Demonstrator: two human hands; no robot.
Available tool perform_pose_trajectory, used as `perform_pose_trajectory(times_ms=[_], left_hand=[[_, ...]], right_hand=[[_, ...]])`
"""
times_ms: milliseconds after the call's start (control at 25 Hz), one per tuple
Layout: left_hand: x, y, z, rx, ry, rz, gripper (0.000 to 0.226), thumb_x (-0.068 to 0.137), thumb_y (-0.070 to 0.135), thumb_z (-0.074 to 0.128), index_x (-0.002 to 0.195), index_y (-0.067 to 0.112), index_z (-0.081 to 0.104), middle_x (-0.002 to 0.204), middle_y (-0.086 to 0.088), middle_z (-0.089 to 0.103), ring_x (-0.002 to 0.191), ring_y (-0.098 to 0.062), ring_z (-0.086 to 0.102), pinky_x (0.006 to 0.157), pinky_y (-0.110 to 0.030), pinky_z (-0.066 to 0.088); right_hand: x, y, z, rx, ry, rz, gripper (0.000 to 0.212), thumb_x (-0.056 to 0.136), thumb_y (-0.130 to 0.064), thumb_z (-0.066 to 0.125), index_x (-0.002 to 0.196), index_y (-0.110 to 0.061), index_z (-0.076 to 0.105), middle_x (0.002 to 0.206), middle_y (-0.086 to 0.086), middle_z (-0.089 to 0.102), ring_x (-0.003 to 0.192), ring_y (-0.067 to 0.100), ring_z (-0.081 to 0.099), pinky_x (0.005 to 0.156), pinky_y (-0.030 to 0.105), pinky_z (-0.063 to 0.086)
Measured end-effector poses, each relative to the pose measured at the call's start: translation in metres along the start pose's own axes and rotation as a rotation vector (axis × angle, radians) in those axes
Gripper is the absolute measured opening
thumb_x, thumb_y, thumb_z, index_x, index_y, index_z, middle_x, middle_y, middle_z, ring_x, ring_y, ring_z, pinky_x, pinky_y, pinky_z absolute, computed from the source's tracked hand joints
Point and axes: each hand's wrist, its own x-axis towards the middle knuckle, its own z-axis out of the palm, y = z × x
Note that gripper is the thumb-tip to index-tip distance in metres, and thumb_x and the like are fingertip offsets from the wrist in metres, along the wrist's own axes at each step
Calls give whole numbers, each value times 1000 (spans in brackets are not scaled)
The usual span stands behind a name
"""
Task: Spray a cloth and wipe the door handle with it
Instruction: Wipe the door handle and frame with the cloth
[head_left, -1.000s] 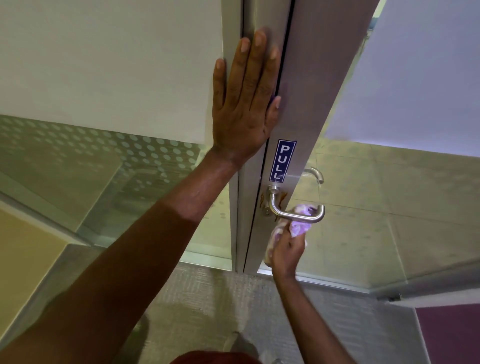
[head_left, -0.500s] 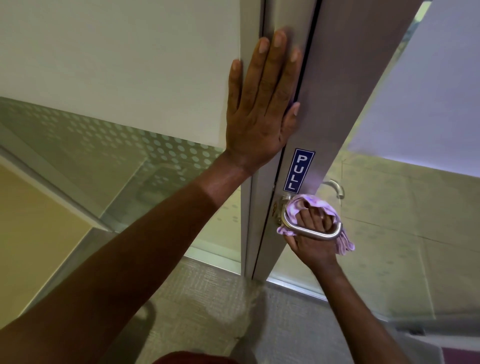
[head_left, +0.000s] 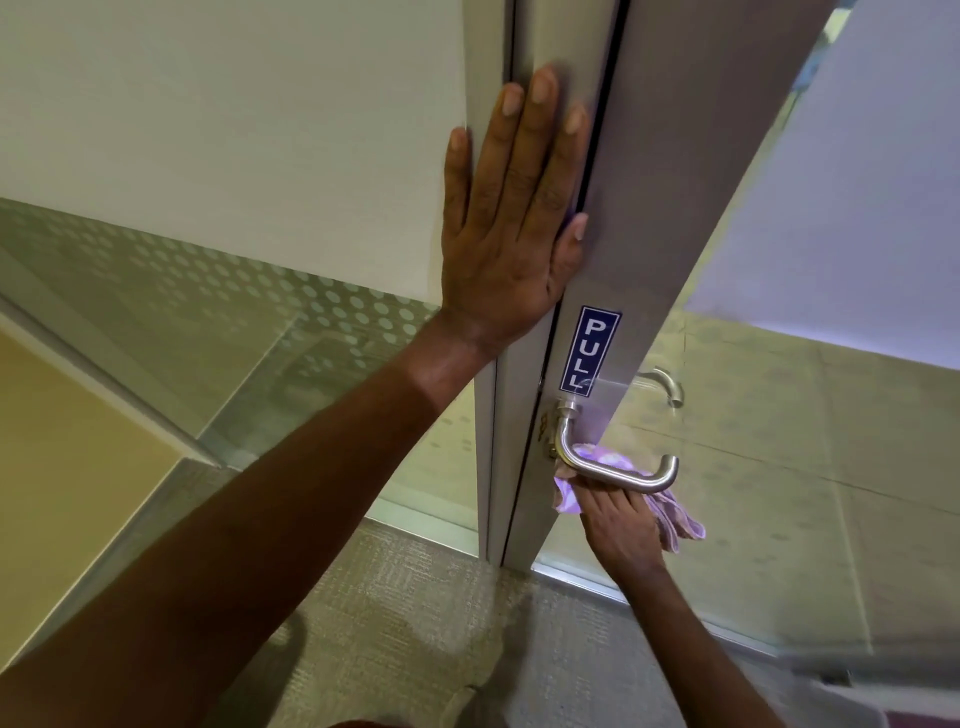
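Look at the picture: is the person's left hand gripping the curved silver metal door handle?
No: the left hand lies flat, fingers straight, on the grey metal door frame, above the curved silver metal door handle.

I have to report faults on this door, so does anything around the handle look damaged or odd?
Yes: brownish, rust-like marks stain the door edge beside the door handle base, and the PULL sticker looks scuffed at its lower corner. Nothing else stands out.
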Motion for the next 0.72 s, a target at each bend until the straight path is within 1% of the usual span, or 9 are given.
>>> perform_pose_trajectory(times_ms=[120, 240, 280, 360, 440, 480, 560, 640, 720], left_hand=[[2, -1, -5, -4, -16, 5, 55, 111, 40, 24, 152, 5, 32, 158, -20, 25, 150, -39, 28, 132, -45, -1], [3, -1, -6, -9, -17, -23, 55, 110, 40, 25, 153, 6, 31, 159, -19, 25, 160, -29, 18, 132, -45, -1], [0, -1, -6, 6, -18, -33, 55, 110, 40, 25, 154, 7, 30, 160, -18, 25, 164, -23, 10, 132, -46, 0], [-2, -1, -6, 32, -15, -38, 55, 111, 40, 24, 156, 8, 30, 162, -16, 25, 165, -16, -7, 133, -46, 2], [-4, -1, -5, 7, -1, -39, 55, 111, 40, 25, 156, 8, 30, 162, -15, 27, 163, -15, -11, 133, -46, 3], [-5, 0, -4, 5, 9, -29, 55, 111, 40, 25, 157, 9, 29, 162, -15, 27, 163, -15, -11, 133, -47, 3], [-7, -2, -2, 20, 25, -7, 58, 112, 40, 24, 161, 9, 24, 165, -15, 24, 164, -16, -10, 134, -47, 3], [-7, -2, -2, 23, 33, 22, 64, 112, 40, 23, 168, 13, 7, 174, -10, 12, 164, -16, -11, 134, -47, 2], [-6, -2, -3, 8, 37, 43, 66, 112, 40, 22, 167, 21, -9, 176, -3, 5, 163, -15, -13, 134, -47, 0]], right_hand=[[14, -1, -12, 56, 109, 99, 46, 89, -13, 53, 134, -12, 62, 131, 18, 69, 118, 38, 68, 102, 50, 50], [45, 1, -22, 37, 260, 150, 38, 101, -29, 55, 133, -9, 58, 137, 19, 55, 128, 39, 53, 119, 51, 30], [47, 4, -20, 36, 289, 125, 40, 102, -33, 53, 133, -8, 57, 137, 18, 53, 127, 39, 53, 121, 51, 27], [46, 9, -13, 52, 307, 68, 37, 101, -32, 53, 132, -11, 57, 136, 15, 53, 123, 38, 54, 115, 51, 30], [30, 11, 3, 92, 236, 50, 41, 93, -20, 56, 134, -17, 57, 132, 7, 58, 116, 36, 61, 104, 51, 39], [18, 10, 13, 93, 168, 32, 50, 86, -15, 54, 136, -18, 56, 131, 4, 63, 111, 36, 67, 99, 51, 43], [1, 8, 30, 53, 38, -27, 63, 78, -14, 49, 141, -14, 51, 130, 7, 73, 106, 35, 75, 99, 52, 45], [-7, 6, 32, 66, -33, -66, 65, 78, -12, 45, 142, -12, 50, 126, 7, 76, 107, 31, 77, 100, 48, 52], [-11, 7, 26, 93, -137, -80, 65, 77, -10, 42, 140, -11, 59, 126, 6, 77, 108, 30, 77, 90, 42, 63]])
